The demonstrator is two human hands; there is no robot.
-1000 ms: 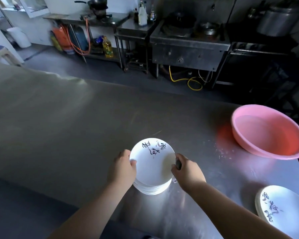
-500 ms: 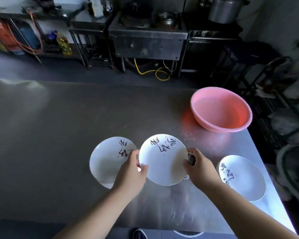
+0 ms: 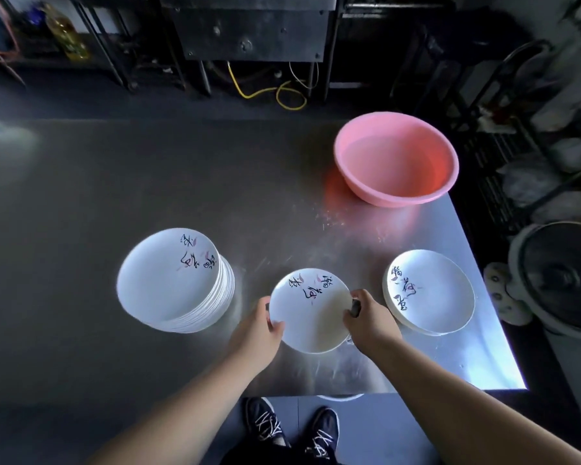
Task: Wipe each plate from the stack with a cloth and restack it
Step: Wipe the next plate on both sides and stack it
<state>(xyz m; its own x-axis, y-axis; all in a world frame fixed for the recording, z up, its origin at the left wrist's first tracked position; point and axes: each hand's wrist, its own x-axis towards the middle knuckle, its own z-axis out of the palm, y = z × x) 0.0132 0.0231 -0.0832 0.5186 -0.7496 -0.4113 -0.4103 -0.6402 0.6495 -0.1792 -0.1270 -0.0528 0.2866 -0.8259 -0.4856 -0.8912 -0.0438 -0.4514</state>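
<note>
A white plate (image 3: 311, 310) with dark calligraphy is held above the steel table (image 3: 114, 182) between both hands. My left hand (image 3: 257, 333) grips its left rim, thumb on top. My right hand (image 3: 371, 318) grips the right rim together with a small dark piece, apparently the cloth (image 3: 354, 308), mostly hidden in the fingers. A tall stack of matching plates (image 3: 173, 280) stands to the left. A low stack (image 3: 428, 290) lies to the right.
A pink basin (image 3: 396, 159) sits at the table's far right corner. The table's right edge runs just past the low stack; a lidded pot (image 3: 560, 280) stands beyond it. My shoes (image 3: 292, 431) show below the near edge. A stove stands across the aisle.
The top plate has come off the left stack and moved right, held in both hands, to a spot between the two stacks. The view has tilted downward.
</note>
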